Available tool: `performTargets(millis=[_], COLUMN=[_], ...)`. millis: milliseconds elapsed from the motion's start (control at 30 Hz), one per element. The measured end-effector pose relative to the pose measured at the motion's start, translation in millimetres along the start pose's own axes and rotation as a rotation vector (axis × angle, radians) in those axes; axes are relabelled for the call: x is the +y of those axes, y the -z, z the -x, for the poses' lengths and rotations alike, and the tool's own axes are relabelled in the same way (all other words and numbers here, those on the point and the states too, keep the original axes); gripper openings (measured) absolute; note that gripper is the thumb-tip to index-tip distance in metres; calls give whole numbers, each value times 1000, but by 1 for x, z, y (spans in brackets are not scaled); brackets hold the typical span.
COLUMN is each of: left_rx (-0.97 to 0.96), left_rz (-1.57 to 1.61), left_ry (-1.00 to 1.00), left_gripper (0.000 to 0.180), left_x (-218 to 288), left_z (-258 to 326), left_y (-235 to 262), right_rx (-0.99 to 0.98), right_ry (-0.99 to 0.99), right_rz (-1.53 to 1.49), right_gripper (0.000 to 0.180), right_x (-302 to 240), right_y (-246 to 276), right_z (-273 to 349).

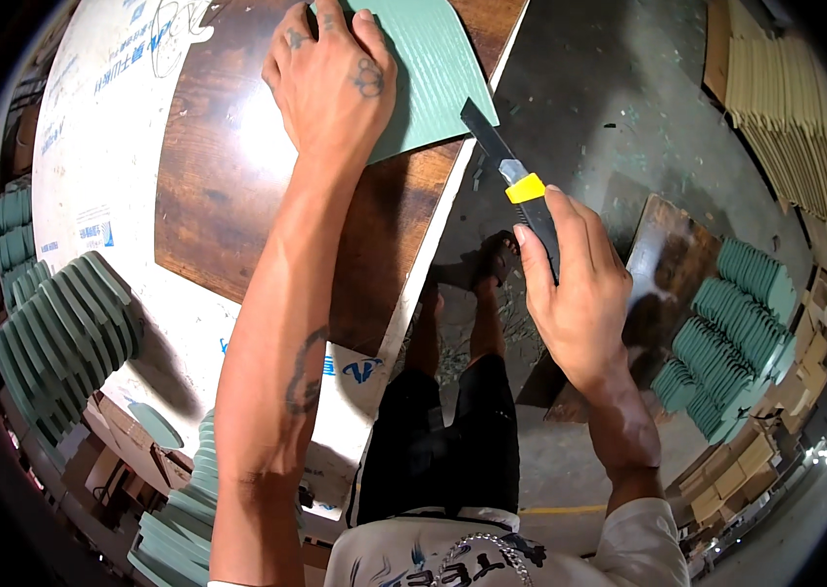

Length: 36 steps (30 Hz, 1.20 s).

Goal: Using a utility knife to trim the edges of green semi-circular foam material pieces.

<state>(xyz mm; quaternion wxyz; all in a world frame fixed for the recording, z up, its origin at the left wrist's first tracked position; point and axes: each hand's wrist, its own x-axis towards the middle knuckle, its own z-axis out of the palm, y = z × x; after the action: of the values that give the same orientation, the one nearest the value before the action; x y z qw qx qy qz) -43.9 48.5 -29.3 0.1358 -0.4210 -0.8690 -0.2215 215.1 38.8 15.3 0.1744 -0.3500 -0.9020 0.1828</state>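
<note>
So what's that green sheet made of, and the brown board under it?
The green sheet looks like foam or rubber: matte, with fine ribbed lines. The brown board seems to be dark wood or plywood: glossy, with streaky grain and a bright glare. Neither is certain.

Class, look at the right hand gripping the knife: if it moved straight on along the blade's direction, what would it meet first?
Probably the green sheet: the knife in the right hand already points at its lower corner, though depth is unclear.
</note>
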Motion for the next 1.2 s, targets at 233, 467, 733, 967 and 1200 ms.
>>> performTargets(millis=[233,467,733,967,1200], left_rx=[30,8,34,-40,-61], left_rz=[29,58,-35,21,-10], left_ry=[-26,-25,-76,-74,-82], left_gripper=[43,42,42,40,43], left_x=[-3,-2,-7,-3,0], left_z=[0,0,1,-1,-1], left_y=[-1,0,-4,6,10], right_rx=[49,92,80,94,64], right_ry=[0,24,45,99,134], right_rz=[117,80,137,115,50], right_gripper=[43,47,49,46,44], right_x=[4,4,10,14,19], right_y=[-2,-6,-4,-6,-6], right_z=[4,7,1,-22,-46])
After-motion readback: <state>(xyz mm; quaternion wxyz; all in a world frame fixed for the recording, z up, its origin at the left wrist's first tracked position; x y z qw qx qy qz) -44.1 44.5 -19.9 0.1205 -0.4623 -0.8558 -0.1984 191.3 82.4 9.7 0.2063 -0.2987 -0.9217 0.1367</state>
